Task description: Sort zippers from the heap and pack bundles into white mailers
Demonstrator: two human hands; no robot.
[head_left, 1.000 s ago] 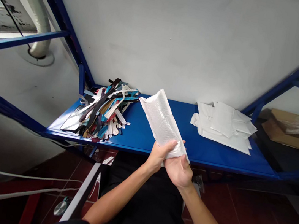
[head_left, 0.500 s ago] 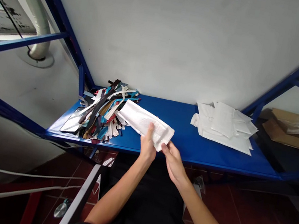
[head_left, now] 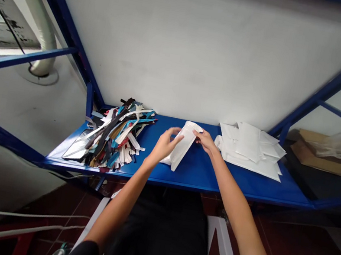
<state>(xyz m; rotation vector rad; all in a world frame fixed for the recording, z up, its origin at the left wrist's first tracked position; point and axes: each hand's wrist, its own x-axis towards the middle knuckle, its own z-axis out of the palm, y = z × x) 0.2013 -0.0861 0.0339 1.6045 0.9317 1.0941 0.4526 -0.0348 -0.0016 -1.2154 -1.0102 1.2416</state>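
A white padded envelope point(head_left: 184, 148) slants over the middle of the blue shelf, its top end tipped to the right. My right hand point(head_left: 205, 141) pinches that envelope by its upper right edge, thumb on the front. At the envelope's left side is my left hand point(head_left: 166, 145), fingers apart and curved; whether they touch the paper I cannot tell. A tangled heap of zippers point(head_left: 119, 136) in black, white, blue, brown and red lies to the left. On the right rests a loose pile of white envelopes point(head_left: 248, 145).
The blue shelf point(head_left: 204, 175) backs onto a pale wall and sits between blue metal frame bars point(head_left: 88, 97). A flat, shiny dark-edged object point(head_left: 76, 150) lies partly under the zippers. Beyond the right bar is a cardboard box point(head_left: 323, 161) with clear plastic.
The envelope has turned from lying lengthwise to nearly upright. My right hand has moved up to its far end, and my left hand has let go and spread its fingers.
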